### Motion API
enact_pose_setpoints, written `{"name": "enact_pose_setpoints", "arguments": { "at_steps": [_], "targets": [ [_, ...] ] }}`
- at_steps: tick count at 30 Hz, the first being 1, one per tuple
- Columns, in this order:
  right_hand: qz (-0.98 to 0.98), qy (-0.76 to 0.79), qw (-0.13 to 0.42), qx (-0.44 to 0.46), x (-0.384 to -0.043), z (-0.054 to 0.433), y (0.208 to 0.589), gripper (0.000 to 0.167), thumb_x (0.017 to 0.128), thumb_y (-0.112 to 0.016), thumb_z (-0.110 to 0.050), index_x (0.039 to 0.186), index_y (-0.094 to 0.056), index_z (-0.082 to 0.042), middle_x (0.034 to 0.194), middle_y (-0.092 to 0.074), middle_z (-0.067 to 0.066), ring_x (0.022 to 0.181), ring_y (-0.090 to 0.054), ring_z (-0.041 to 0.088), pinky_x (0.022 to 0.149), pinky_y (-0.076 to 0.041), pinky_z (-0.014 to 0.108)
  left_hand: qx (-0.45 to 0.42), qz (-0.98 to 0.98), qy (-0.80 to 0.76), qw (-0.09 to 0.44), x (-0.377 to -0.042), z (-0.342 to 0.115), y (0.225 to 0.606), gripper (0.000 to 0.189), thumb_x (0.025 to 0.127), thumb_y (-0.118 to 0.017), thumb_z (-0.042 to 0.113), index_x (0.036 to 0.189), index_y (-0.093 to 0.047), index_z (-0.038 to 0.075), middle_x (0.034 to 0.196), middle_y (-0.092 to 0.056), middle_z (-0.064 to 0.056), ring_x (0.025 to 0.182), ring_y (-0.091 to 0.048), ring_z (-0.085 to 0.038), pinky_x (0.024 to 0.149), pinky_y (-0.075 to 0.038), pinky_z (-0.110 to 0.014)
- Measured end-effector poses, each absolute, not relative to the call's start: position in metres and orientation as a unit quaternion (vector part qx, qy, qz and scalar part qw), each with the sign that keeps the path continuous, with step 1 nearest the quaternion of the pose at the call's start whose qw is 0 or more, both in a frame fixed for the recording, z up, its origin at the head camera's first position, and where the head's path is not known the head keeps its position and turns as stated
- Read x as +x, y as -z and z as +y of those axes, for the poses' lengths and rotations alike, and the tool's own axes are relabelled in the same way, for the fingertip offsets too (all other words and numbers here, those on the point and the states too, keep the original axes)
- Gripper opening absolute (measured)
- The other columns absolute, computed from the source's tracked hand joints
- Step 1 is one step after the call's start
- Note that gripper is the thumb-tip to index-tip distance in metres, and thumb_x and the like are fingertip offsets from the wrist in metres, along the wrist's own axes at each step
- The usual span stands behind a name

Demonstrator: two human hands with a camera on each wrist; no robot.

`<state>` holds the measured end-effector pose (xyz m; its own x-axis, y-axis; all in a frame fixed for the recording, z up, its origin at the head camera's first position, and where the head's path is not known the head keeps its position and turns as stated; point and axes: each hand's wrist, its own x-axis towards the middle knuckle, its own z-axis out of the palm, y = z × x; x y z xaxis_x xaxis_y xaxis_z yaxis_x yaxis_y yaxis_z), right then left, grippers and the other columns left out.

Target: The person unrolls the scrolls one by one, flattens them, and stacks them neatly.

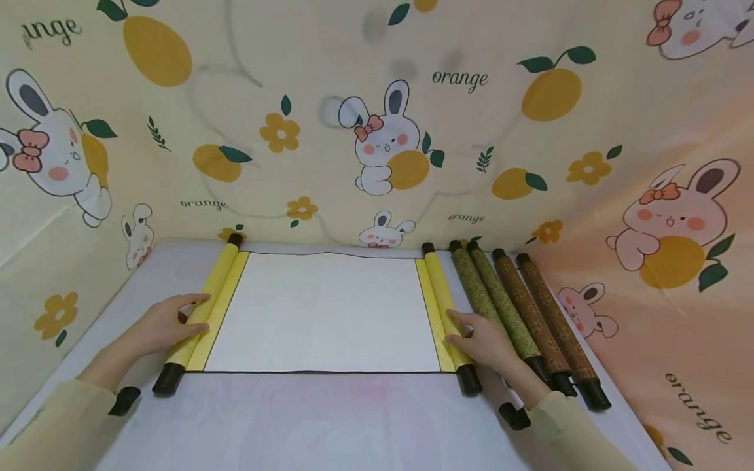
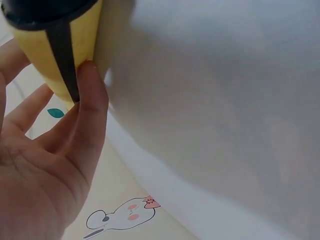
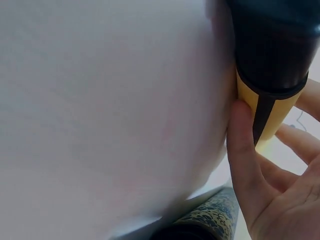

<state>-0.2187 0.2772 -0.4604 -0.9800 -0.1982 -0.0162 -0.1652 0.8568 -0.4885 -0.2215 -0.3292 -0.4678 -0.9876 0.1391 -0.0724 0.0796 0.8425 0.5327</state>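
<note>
A blank white scroll (image 1: 330,307) lies unrolled on the table, with yellow borders and a yellow roller with black end caps at each side. My left hand (image 1: 167,322) grips the left roller (image 1: 219,265), thumb on its inner side and fingers reaching over the outer side. In the left wrist view, the thumb (image 2: 92,100) presses the yellow roller just below its black cap (image 2: 47,12). The right roller (image 1: 438,278) is held by my right hand (image 1: 485,343), with the thumb near its lower end. The right wrist view shows that thumb (image 3: 242,135) against the roller under the black cap (image 3: 277,55).
Right of the scroll lie two rolled green-patterned scrolls (image 1: 478,281) and two brown-patterned ones (image 1: 554,320), side by side under and beyond my right forearm. A cloth (image 1: 330,216) printed with rabbits and oranges surrounds the white table (image 1: 318,418) at the back and sides.
</note>
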Motion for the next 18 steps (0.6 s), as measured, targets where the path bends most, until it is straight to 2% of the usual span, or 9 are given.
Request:
{"name": "enact_pose_setpoints", "arguments": {
  "at_steps": [5, 8, 13, 15, 18],
  "targets": [
    [0.959, 0.263, 0.029, -0.099, -0.211, 0.277, 0.459, 0.058, 0.096, -0.077, -0.024, 0.148, -0.059, -0.009, 0.143, -0.061, 0.022, 0.083, -0.063, 0.019, 0.061, -0.048, 0.034, 0.052, 0.96, -0.27, 0.054, -0.216, -0.326, 0.467, 0.072, 0.093, -0.078, 0.025, 0.147, -0.047, -0.009, 0.13, -0.055, -0.037, 0.091, -0.061, -0.034, 0.065, -0.052, -0.036],
    [0.953, 0.284, 0.028, -0.102, -0.207, 0.278, 0.458, 0.056, 0.095, -0.077, -0.021, 0.146, -0.06, -0.007, 0.141, -0.062, 0.022, 0.076, -0.06, 0.016, 0.056, -0.047, 0.033, 0.053, 0.962, -0.266, 0.046, -0.212, -0.323, 0.466, 0.07, 0.093, -0.078, 0.022, 0.146, -0.048, -0.01, 0.131, -0.053, -0.038, 0.093, -0.062, -0.037, 0.067, -0.054, -0.038],
    [0.949, 0.295, 0.019, -0.105, -0.203, 0.28, 0.459, 0.055, 0.095, -0.077, -0.019, 0.145, -0.061, -0.007, 0.138, -0.064, 0.02, 0.079, -0.061, 0.014, 0.056, -0.047, 0.031, 0.072, 0.967, -0.241, 0.028, -0.206, -0.318, 0.466, 0.064, 0.092, -0.078, 0.016, 0.142, -0.05, -0.013, 0.134, -0.05, -0.042, 0.096, -0.063, -0.04, 0.072, -0.058, -0.046],
    [0.948, 0.299, 0.016, -0.106, -0.202, 0.281, 0.459, 0.055, 0.094, -0.078, -0.019, 0.145, -0.061, -0.006, 0.138, -0.064, 0.021, 0.081, -0.062, 0.015, 0.057, -0.048, 0.031, 0.076, 0.97, -0.231, 0.023, -0.204, -0.316, 0.466, 0.064, 0.091, -0.078, 0.016, 0.141, -0.051, -0.013, 0.135, -0.049, -0.043, 0.099, -0.063, -0.044, 0.077, -0.058, -0.051],
    [0.945, 0.309, 0.012, -0.108, -0.2, 0.282, 0.459, 0.056, 0.095, -0.077, -0.017, 0.146, -0.059, -0.004, 0.141, -0.061, 0.022, 0.09, -0.067, 0.02, 0.06, -0.051, 0.031, 0.084, 0.974, -0.211, 0.013, -0.201, -0.31, 0.463, 0.063, 0.091, -0.078, 0.016, 0.14, -0.053, -0.014, 0.136, -0.048, -0.043, 0.112, -0.058, -0.054, 0.091, -0.053, -0.062]
  ]
}}
